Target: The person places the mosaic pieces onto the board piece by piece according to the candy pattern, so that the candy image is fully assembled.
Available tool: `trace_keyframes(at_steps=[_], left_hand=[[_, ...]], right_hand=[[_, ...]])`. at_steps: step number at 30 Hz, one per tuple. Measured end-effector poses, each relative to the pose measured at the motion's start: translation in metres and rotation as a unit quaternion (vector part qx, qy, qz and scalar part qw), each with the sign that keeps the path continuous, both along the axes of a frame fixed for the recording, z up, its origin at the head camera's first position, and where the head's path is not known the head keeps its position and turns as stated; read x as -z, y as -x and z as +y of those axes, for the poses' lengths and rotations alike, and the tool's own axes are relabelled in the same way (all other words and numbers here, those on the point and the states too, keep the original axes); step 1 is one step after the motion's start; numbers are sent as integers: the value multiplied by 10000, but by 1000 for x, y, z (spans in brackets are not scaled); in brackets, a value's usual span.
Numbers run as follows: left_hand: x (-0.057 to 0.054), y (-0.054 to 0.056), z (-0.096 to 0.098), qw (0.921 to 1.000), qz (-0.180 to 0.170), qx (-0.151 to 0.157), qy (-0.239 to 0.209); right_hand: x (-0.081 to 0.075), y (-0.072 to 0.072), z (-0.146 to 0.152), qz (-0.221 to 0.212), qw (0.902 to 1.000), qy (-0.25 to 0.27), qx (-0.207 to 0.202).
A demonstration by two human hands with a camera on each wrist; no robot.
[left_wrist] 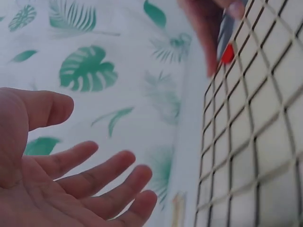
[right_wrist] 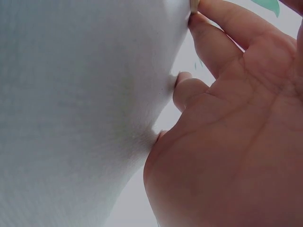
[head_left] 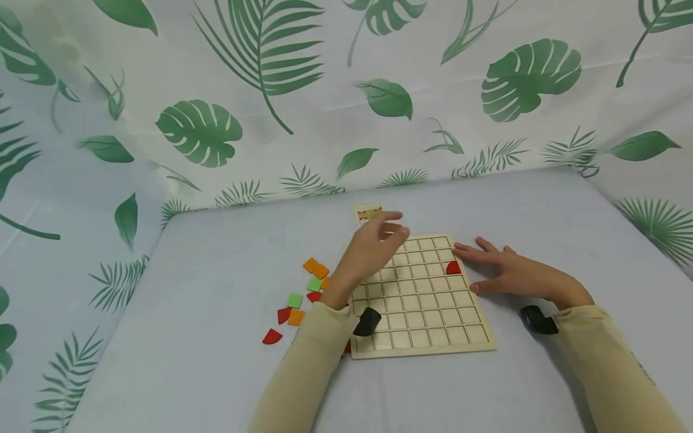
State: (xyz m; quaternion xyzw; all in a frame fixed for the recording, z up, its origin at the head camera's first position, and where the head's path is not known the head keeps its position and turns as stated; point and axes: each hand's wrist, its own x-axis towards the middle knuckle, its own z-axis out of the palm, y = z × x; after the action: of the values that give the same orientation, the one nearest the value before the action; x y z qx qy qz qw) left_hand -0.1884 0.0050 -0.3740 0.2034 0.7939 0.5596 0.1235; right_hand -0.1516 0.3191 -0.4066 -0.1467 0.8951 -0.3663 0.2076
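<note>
A wooden grid board (head_left: 422, 304) lies on the table, with one red quarter-circle piece (head_left: 453, 267) in a cell near its right edge. My left hand (head_left: 370, 252) hovers over the board's upper left part; in the left wrist view its fingers are spread and loosely bent, with nothing between them. Along the board's right edge, my right hand (head_left: 514, 275) rests with fingers extended, the fingertips touching the rim. In the right wrist view, the right hand's fingers (right_wrist: 220, 45) press against the cloth and the board's edge. Behind the board lies a small pattern card (head_left: 368, 211), partly covered by the left hand.
Loose pieces lie left of the board: several orange squares (head_left: 296, 317), green squares (head_left: 295, 300) and red quarter-circles (head_left: 272, 337). The left forearm hides some of them. A white cloth (head_left: 206, 300) covers the table, and a leaf-patterned curtain (head_left: 325, 108) stands behind it.
</note>
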Motion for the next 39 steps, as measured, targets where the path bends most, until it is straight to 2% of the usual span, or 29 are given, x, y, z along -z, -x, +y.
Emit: trace_keyframes(at_steps=[3, 7, 14, 17, 24, 29, 33, 39], left_hand=[[-7, 3, -26, 9996, 43, -285, 27], [-10, 6, -61, 9981, 20, -579, 201], [-7, 9, -124, 9892, 26, -1010, 1066], [-3, 11, -140, 9854, 3, -965, 1403], [12, 18, -157, 9778, -35, -379, 2062], [25, 22, -158, 9702, -162, -227, 2406], [33, 25, -155, 9639, 30, -80, 2663], [37, 28, -151, 9505, 164, -118, 3099]], right_hand=[[-1, -1, 1, 15, 10000, 5, -23], [-1, -2, 1, -22, 10000, -33, 10], [-2, 2, 1, -18, 10000, -49, -25], [-2, 4, 2, -21, 10000, -48, -22], [4, 2, 2, -96, 9999, 64, 23], [7, 0, 2, -77, 9999, 67, 38], [7, 0, 3, -47, 10000, 67, 23], [5, 0, 2, 2, 10000, 52, 7]])
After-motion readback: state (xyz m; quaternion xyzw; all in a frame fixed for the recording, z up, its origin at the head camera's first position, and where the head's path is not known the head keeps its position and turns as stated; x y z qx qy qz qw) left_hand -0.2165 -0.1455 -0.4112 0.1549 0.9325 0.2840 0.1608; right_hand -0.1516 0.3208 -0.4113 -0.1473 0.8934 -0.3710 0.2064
